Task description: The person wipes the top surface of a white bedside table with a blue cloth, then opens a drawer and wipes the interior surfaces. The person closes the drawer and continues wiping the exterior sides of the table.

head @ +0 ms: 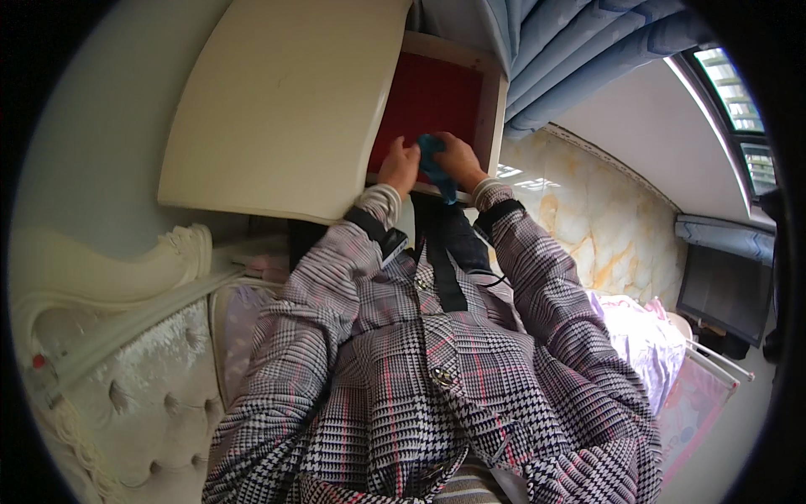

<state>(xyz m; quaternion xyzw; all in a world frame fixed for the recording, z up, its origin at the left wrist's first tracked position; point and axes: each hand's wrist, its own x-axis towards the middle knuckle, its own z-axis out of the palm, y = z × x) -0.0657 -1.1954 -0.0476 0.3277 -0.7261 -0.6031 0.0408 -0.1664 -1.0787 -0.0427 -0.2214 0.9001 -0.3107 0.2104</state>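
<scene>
In my right hand [461, 160] is a crumpled teal cloth [434, 162], whose lower end hangs down over the front edge of the drawer. My left hand [401, 167] is close beside it, thumb and fingers apart; whether the thumb touches the cloth is hard to tell. Both hands are over the near part of a pulled-out drawer [493, 126] with a red bottom [434, 94]. The drawer belongs to a cream cabinet [283, 107] with a smooth, curved top.
Blue curtains [567, 57] hang beside the drawer on the right. A tufted headboard [145, 384] with a carved cream frame stands to the left. Marble-patterned floor [592, 214] shows at right, near a rack with light fabric [636, 340] and a dark screen [724, 286].
</scene>
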